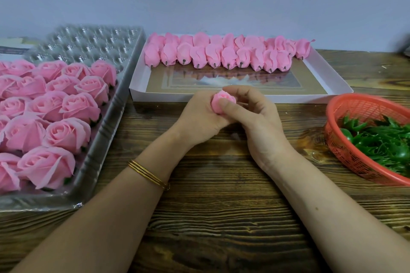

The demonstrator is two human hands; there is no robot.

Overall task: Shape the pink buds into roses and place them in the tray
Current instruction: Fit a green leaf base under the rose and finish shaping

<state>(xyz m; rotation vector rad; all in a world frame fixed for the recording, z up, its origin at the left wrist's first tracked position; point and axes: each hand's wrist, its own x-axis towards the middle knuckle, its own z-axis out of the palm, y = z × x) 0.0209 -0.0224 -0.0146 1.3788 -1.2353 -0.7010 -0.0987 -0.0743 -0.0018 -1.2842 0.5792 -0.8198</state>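
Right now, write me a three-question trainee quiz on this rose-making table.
1. True or false: the left hand and right hand both hold one small pink rolled bud.
2. Fill in: the finished pink roses sit in the clear dimpled plastic tray on the person's ____ side.
3. The green star-shaped leaf pieces lie in: A) the clear tray; B) a red plastic mesh basket; C) a white cardboard box.
Key: 1 true; 2 left; 3 B.
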